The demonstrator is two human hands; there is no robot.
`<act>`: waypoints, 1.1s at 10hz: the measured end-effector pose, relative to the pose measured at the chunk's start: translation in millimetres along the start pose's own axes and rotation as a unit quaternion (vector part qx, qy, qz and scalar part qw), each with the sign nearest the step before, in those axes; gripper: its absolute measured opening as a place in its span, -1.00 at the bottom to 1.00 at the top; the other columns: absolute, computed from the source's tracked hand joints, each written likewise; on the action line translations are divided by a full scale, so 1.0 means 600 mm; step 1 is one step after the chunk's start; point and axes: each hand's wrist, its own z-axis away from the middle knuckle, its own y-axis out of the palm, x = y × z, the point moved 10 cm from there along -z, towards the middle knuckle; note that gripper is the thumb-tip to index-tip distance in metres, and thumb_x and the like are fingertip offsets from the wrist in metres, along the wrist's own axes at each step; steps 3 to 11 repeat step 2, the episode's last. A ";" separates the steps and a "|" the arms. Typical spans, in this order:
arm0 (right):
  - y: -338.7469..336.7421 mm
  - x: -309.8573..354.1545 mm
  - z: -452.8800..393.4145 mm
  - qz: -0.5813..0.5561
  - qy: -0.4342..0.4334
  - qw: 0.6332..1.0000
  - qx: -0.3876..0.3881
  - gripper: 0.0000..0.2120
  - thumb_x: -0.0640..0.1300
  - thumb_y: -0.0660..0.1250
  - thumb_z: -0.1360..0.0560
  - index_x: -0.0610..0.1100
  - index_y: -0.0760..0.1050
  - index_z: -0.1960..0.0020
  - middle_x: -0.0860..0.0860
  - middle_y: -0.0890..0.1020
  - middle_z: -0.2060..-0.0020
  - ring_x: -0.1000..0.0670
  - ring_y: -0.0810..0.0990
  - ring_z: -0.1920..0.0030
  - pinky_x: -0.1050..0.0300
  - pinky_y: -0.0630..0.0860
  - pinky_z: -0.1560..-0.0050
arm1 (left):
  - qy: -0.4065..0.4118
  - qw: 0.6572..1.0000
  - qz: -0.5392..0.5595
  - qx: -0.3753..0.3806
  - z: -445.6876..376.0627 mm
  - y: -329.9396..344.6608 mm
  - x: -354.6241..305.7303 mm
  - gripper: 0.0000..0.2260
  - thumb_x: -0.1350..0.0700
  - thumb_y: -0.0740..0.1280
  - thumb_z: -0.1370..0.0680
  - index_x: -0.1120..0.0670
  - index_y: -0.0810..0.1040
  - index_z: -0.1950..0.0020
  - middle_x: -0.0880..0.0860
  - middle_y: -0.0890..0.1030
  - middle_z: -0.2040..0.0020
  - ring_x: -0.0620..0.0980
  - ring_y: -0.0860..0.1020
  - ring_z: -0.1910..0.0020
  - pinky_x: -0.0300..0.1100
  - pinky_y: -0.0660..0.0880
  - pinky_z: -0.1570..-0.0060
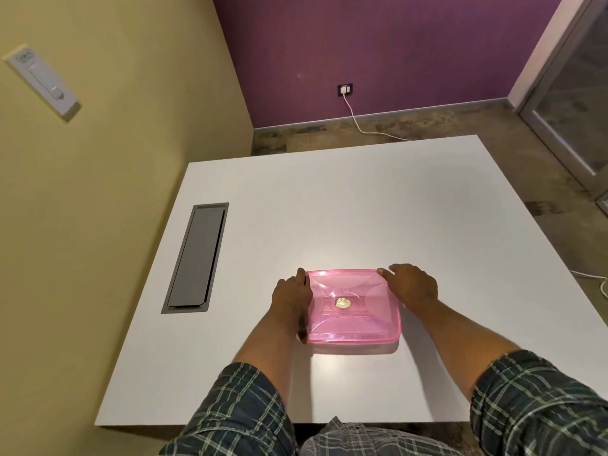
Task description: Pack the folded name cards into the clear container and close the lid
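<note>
Grey cable hatch (196, 258) left of container (352, 307)

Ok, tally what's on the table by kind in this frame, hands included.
Pink-lidded container: 1
Hands on it: 2, left hand, right hand
Loose name cards on the table: 0
Grey cable hatch: 1
Total: 4

Just the one head cam here, looking steeply down and forward over the white table (362, 205), pretty close in. Wide lens is bending the walls at the upper left and right of frame.
</note>
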 end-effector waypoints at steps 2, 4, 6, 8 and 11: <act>-0.005 0.019 0.028 0.073 -0.118 0.983 -0.120 -0.41 0.13 -0.06 -0.65 -0.14 0.12 -0.59 -0.10 0.34 -0.51 -0.16 0.43 -0.41 -0.08 0.46 -0.27 | -0.013 0.994 0.110 -0.005 0.003 0.001 0.023 0.18 -0.46 0.38 -0.31 0.17 -0.10 -0.63 0.09 -0.14 -0.65 0.04 -0.07 -0.62 0.07 0.15 -0.49; -0.005 0.019 0.028 0.073 -0.118 0.983 -0.120 -0.41 0.13 -0.06 -0.65 -0.14 0.12 -0.59 -0.10 0.34 -0.51 -0.16 0.43 -0.41 -0.08 0.46 -0.27 | -0.013 0.994 0.110 -0.005 0.003 0.001 0.023 0.18 -0.46 0.38 -0.31 0.17 -0.10 -0.63 0.09 -0.14 -0.65 0.04 -0.07 -0.62 0.07 0.15 -0.49; -0.005 0.019 0.028 0.073 -0.118 0.983 -0.120 -0.41 0.13 -0.06 -0.65 -0.14 0.12 -0.59 -0.10 0.34 -0.51 -0.16 0.43 -0.41 -0.08 0.46 -0.27 | -0.013 0.994 0.110 -0.005 0.003 0.001 0.023 0.18 -0.46 0.38 -0.31 0.17 -0.10 -0.63 0.09 -0.14 -0.65 0.04 -0.07 -0.62 0.07 0.15 -0.49; -0.005 0.019 0.028 0.073 -0.118 0.983 -0.120 -0.41 0.13 -0.06 -0.65 -0.14 0.12 -0.59 -0.10 0.34 -0.51 -0.16 0.43 -0.41 -0.08 0.46 -0.27 | -0.013 0.994 0.110 -0.005 0.003 0.001 0.023 0.18 -0.46 0.38 -0.31 0.17 -0.10 -0.63 0.09 -0.14 -0.65 0.04 -0.07 -0.62 0.07 0.15 -0.49; -0.005 0.019 0.028 0.073 -0.118 0.983 -0.120 -0.41 0.13 -0.06 -0.65 -0.14 0.12 -0.59 -0.10 0.34 -0.51 -0.16 0.43 -0.41 -0.08 0.46 -0.27 | -0.013 0.994 0.110 -0.005 0.003 0.001 0.023 0.18 -0.46 0.38 -0.31 0.17 -0.10 -0.63 0.09 -0.14 -0.65 0.04 -0.07 -0.62 0.07 0.15 -0.49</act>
